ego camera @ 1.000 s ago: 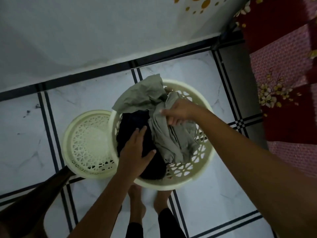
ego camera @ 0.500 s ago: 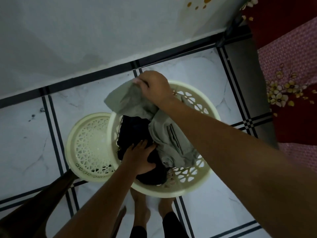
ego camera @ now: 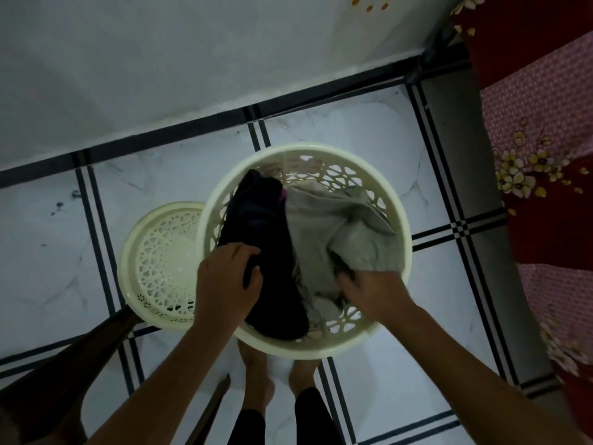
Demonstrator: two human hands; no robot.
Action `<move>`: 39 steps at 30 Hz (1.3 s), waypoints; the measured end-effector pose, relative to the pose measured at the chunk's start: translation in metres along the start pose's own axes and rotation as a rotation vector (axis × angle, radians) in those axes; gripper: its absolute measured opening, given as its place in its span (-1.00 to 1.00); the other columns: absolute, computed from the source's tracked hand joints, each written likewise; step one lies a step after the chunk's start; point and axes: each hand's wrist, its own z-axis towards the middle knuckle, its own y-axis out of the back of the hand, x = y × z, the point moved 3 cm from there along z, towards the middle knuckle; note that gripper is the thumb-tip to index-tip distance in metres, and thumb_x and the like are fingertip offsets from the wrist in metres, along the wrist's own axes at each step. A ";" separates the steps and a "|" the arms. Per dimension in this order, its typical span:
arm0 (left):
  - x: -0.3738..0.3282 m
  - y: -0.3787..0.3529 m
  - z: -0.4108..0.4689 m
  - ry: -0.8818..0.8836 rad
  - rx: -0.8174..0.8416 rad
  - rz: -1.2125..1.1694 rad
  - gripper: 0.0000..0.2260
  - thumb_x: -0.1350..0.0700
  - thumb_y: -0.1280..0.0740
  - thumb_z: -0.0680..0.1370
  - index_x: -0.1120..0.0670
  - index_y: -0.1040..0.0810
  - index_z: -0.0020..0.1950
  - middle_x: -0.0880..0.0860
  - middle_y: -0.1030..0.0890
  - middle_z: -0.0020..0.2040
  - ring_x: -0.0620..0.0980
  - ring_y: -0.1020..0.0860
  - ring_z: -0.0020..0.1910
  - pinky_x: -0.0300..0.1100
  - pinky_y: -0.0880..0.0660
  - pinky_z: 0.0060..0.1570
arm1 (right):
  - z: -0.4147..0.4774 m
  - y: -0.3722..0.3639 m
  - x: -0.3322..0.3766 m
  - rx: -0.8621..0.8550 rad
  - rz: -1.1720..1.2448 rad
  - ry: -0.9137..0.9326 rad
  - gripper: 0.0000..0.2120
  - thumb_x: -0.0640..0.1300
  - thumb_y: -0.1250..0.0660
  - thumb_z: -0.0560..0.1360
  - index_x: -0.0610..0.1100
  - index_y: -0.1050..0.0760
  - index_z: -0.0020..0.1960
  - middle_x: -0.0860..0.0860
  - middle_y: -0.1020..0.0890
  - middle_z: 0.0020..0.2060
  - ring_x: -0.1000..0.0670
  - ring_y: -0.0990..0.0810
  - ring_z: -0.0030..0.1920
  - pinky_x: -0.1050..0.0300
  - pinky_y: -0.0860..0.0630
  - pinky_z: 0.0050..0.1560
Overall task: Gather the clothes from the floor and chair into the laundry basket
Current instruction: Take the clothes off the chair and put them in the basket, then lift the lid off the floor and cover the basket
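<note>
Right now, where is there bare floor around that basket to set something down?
Bare tile lies between the laundry basket and the wall, and to its right before the floral bedspread. The left is crowded: the lid touches it, a wooden chair leg nearby. Both hands fill the basket.

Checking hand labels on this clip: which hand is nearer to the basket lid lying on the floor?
Left. The left hand presses the dark garment at the laundry basket's lid-side edge, right beside the basket lid. The right hand is in the grey garment, across the basket.
</note>
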 end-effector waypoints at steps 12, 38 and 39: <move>0.065 -0.003 -0.043 -0.016 0.063 0.207 -0.42 -0.08 -0.13 0.61 0.12 -0.13 0.58 0.13 -0.10 0.60 0.07 -0.07 0.59 0.14 -0.05 0.52 | 0.100 0.000 0.083 0.295 -0.492 -0.208 -0.65 0.02 -0.20 0.51 -0.14 -0.49 0.20 -0.08 -0.54 0.22 -0.18 -0.50 0.26 -0.21 -0.34 0.34; 0.293 -0.207 -0.141 1.479 -0.209 -1.176 -0.38 -0.31 0.02 0.58 0.04 -0.34 0.49 0.10 -0.44 0.43 0.14 -0.42 0.36 -0.01 -0.32 0.38 | 0.082 -0.464 0.045 0.141 -0.802 0.673 -0.64 -0.13 -0.19 0.43 -0.05 -0.68 0.10 -0.09 -0.66 0.19 -0.11 -0.60 0.26 -0.28 -0.06 0.48; 0.289 -0.201 -0.140 1.440 -0.294 -1.157 -0.42 -0.28 0.00 0.59 0.03 -0.40 0.45 0.08 -0.50 0.37 0.12 -0.46 0.31 0.01 -0.37 0.36 | 0.079 -0.452 0.056 0.076 -0.723 0.676 -0.68 -0.19 -0.22 0.41 -0.09 -0.69 0.04 -0.11 -0.68 0.13 -0.13 -0.63 0.21 -0.24 -0.22 0.45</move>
